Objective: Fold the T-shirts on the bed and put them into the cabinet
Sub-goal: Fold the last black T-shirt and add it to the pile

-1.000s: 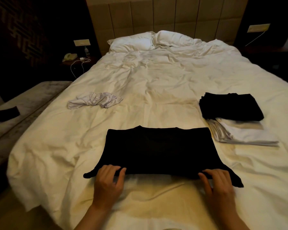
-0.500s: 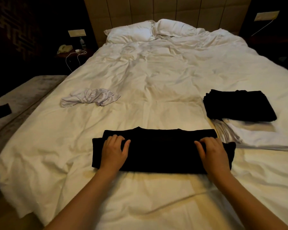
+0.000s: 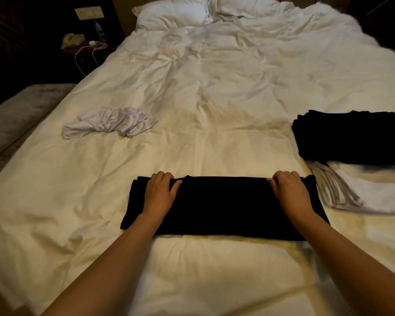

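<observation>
**A:** What's the surface like from where you sit?

**B:** I see a wide bed (image 3: 214, 92) under a rumpled white duvet, two pillows (image 3: 176, 12) at the far end, dark room all round. Far left, a nightstand (image 3: 82, 49) with a white cable (image 3: 89, 53); a grey bench (image 3: 21, 115) runs along the bed's left side.

**A:** And the shirts?

**B:** The black T-shirt (image 3: 224, 208) lies near me, folded into a long band across the duvet. My left hand (image 3: 161, 192) is on its far left edge, fingers curled over the fold; my right hand (image 3: 287, 188) is on the far right edge, fingers curled on the cloth the same way — both have hold of it.

**A:** Anything else around?

**B:** A crumpled white T-shirt (image 3: 110, 122) lies left, well apart. Right, a folded black stack (image 3: 351, 137) sits on folded white shirts (image 3: 363, 195) — just beside the band's right end.
</observation>
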Available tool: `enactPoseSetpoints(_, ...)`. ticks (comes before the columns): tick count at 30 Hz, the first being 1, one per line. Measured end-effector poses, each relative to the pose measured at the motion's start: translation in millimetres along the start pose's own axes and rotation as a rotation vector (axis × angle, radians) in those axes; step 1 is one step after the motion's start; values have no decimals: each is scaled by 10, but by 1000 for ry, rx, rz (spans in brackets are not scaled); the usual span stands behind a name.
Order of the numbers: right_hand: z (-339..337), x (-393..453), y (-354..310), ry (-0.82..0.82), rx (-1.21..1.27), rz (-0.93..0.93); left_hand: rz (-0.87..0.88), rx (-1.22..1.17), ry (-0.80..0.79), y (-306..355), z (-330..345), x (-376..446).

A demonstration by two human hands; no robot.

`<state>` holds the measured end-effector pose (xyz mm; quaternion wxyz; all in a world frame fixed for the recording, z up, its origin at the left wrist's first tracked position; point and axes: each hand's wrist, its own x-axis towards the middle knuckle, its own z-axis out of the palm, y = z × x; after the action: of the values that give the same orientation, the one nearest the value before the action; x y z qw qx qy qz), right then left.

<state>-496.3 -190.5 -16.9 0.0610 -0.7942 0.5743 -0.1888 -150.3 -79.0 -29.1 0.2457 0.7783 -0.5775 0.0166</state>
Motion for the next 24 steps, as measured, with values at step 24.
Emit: enactPoseSetpoints(24, 122, -641, -77, -199, -157, -14, -139, 266, -312, -17, -113, -555)
